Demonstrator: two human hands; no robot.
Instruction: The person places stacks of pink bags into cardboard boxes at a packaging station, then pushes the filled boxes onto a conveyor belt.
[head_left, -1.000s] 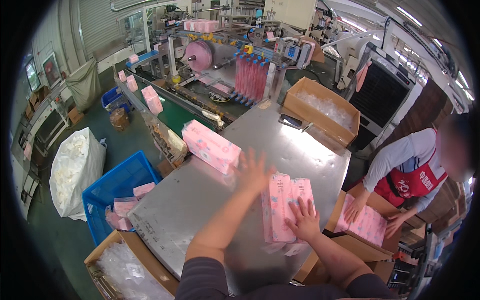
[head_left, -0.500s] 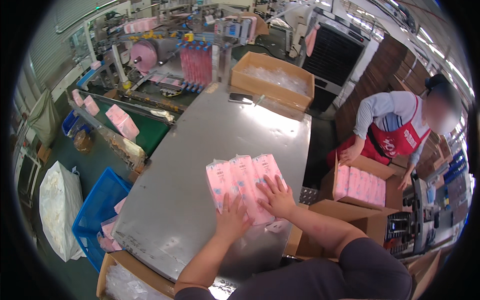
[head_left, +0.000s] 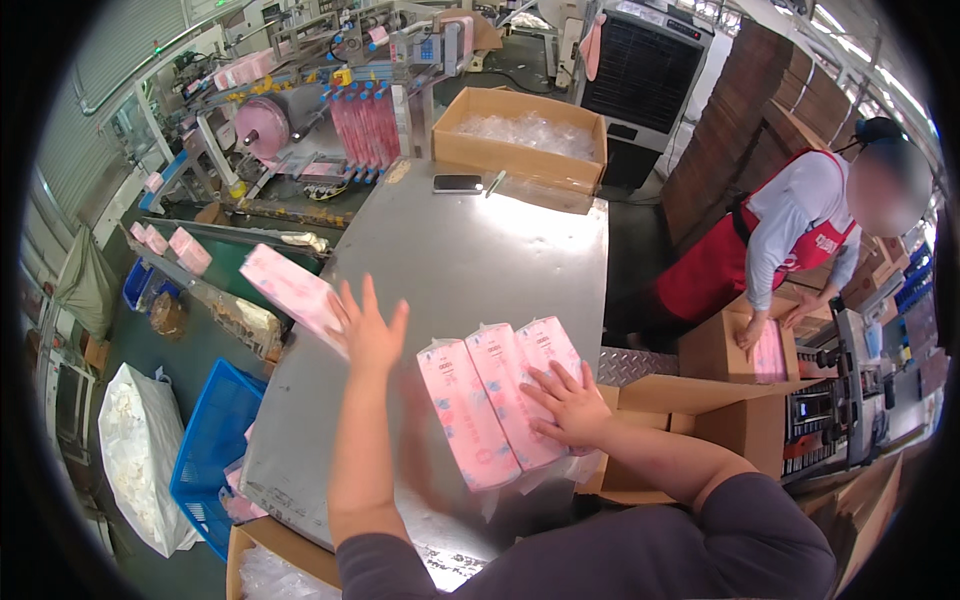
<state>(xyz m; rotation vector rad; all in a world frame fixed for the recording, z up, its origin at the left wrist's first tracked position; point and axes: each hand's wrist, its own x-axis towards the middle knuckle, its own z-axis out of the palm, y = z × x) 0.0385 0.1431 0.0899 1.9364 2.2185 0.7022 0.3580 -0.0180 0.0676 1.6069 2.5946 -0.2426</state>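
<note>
Three pink, film-wrapped packs, which look like tissue packs (head_left: 466,415), lie side by side on the metal table (head_left: 400,215). My right hand (head_left: 568,402) rests on the rightmost of them, fingers spread flat. My left hand (head_left: 368,325) reaches out to the left with its fingers apart. Its fingers meet the near end of another pink pack (head_left: 290,290), which lies slanted from the green conveyor (head_left: 228,268) across the table's left edge. Part of that pack's near end is hidden behind my fingers.
More pink packs (head_left: 190,250) stand farther up the conveyor. A carton of clear plastic bags (head_left: 450,150) and a phone (head_left: 457,184) are at the table's far end. A blue basket (head_left: 215,440) stands left; an open carton (head_left: 690,390) right. A co-worker (head_left: 790,235) handles a box (head_left: 715,345).
My left hand has left the grouped packs and moved left to the pack from the conveyor. That pack has come toward the table. The co-worker now leans over the box.
</note>
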